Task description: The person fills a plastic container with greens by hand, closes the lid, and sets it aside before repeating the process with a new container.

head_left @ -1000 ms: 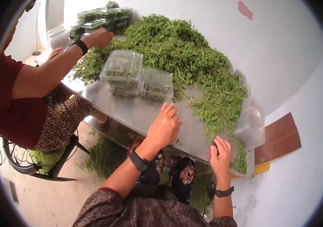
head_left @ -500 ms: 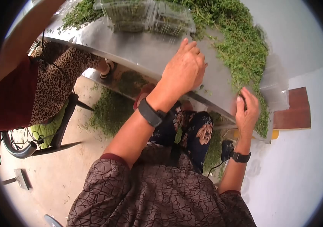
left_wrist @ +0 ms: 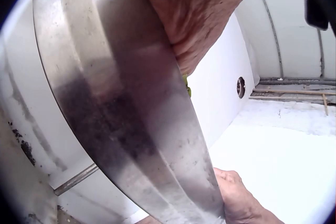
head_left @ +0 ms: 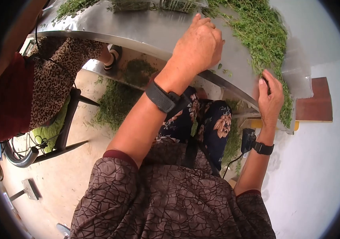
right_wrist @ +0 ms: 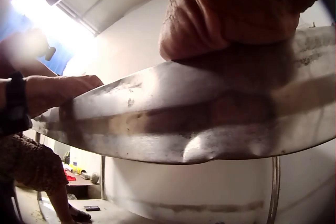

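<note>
My left hand [head_left: 200, 44] rests at the near part of the metal table [head_left: 138, 30], its fingers loosely bent and partly turned away. Small loose leaves [head_left: 225, 72] lie just beside it. On the right, my right hand [head_left: 271, 95] touches the table's near edge beside the heap of leafy green stems [head_left: 259, 34]. Its thumb and fingers are apart, loosely curved, with a dark gap between them. In the right wrist view the heel of the right hand [right_wrist: 231, 19] sits on the rim. The left wrist view shows the left hand [left_wrist: 194, 19] over the rim.
Clear plastic boxes [head_left: 180, 5] with greens stand at the table's far side. Empty clear containers [head_left: 297, 75] lean at the right by a brown board [head_left: 315, 99]. Another person in leopard-print trousers [head_left: 60, 75] sits at left. Cut greens [head_left: 114, 103] lie under the table.
The head view has tilted down, so the table and boxes have slid up the picture. Both hands stay at nearly the same places on the table.
</note>
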Available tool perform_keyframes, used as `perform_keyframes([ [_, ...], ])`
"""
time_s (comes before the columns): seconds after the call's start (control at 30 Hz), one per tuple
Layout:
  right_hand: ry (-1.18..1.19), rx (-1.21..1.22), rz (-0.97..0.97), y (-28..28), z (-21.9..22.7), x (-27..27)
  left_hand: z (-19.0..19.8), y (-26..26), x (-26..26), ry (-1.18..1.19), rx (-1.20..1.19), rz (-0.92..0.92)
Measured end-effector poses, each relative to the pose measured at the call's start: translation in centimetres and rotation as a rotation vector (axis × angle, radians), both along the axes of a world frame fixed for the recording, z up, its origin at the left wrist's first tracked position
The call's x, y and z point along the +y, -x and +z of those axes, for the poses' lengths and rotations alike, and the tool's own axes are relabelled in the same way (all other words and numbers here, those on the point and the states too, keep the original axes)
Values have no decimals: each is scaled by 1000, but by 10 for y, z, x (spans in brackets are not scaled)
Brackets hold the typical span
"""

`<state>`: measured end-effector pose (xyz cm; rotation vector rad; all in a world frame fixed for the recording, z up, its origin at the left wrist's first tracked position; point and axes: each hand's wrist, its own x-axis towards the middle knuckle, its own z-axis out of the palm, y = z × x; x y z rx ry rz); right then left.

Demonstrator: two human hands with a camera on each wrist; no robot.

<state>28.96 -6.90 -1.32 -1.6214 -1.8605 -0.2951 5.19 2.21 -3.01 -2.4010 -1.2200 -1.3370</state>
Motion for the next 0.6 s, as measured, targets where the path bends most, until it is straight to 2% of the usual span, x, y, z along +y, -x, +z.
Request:
perform_keyframes([
  [0.27,-3,20,-22,3,0,1,0,1,0,-61,-45,4],
  [0.47,-5,32,-39,5,0,0,1,3,2,-15,-42,-22],
  [0.6,-14,47,-41,4,-1,1,-2,4,3,-12,55,-39],
])
